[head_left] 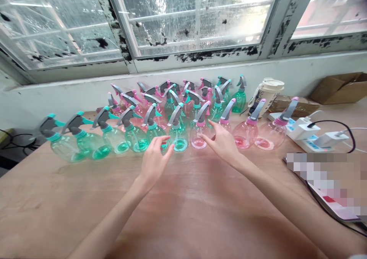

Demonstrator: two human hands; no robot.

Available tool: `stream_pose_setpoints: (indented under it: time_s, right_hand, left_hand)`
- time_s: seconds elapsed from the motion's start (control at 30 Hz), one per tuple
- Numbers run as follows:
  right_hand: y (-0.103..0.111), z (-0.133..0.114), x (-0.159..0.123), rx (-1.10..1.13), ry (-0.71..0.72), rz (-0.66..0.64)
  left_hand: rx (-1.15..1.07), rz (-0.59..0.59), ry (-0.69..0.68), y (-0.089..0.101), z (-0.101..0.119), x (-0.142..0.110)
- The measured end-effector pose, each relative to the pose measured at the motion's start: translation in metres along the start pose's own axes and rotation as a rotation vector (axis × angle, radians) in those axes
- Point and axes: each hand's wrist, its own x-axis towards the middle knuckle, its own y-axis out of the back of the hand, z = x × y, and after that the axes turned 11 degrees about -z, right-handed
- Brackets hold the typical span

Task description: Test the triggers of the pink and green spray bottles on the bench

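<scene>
Several spray bottles stand in a front row on the table, green ones on the left and pink ones on the right. My left hand (pixel 155 156) hovers before a green spray bottle (pixel 178 135), fingers apart and nothing in them. My right hand (pixel 222 141) is beside a pink spray bottle (pixel 198 133), thumb and forefinger spread; whether it touches the bottle I cannot tell. It partly hides another pink spray bottle (pixel 226 124). Behind, more pink and green spray bottles crowd together, among them a green one (pixel 239 100) at the far right.
A wooden table (pixel 183 205) runs up to the window wall. To the right are a lidded cup (pixel 268 93), a cardboard box (pixel 341 87), a power strip with white chargers (pixel 305 129) and cables. A partly blurred-out flat item (pixel 329 194) lies at the right edge.
</scene>
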Motion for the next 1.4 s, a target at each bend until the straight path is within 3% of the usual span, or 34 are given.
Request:
stream_pose_setpoints:
  time_s: [0.17, 0.3, 0.47, 0.67, 0.83, 0.93, 1.07, 1.17, 1.4]
  right_hand:
    - [-0.019, -0.012, 0.020, -0.131, -0.080, 0.001]
    - [-0.023, -0.016, 0.019, -0.147, -0.113, 0.015]
    - [-0.015, -0.026, -0.015, -0.189, -0.109, -0.021]
    - [-0.007, -0.039, -0.074, -0.073, 0.167, -0.210]
    - [0.007, -0.008, -0.102, -0.013, 0.200, -0.302]
    - [0.016, 0.025, -0.105, -0.028, 0.170, -0.346]
    - [0.017, 0.055, -0.101, -0.107, 0.154, -0.366]
    - [0.008, 0.062, -0.095, -0.134, 0.214, -0.375]
    - [-0.018, 0.067, -0.074, -0.146, 0.376, -0.326]
  left_hand:
    - [-0.111, -0.105, -0.018, 0.002, -0.006, -0.036]
    - [-0.217, -0.216, 0.002, 0.006, -0.005, -0.058]
    - [-0.340, -0.274, 0.019, 0.008, 0.002, -0.058]
    - [-0.378, -0.316, -0.104, -0.004, 0.016, -0.036]
    - [-0.425, -0.390, -0.176, -0.008, 0.032, -0.019]
    - [-0.512, -0.447, -0.225, -0.009, 0.042, -0.012]
    - [-0.622, -0.492, -0.186, -0.016, 0.050, -0.010]
    - [-0.584, -0.441, -0.221, -0.021, 0.050, -0.011]
    - [-0.470, -0.211, -0.463, -0.032, 0.041, 0.001]
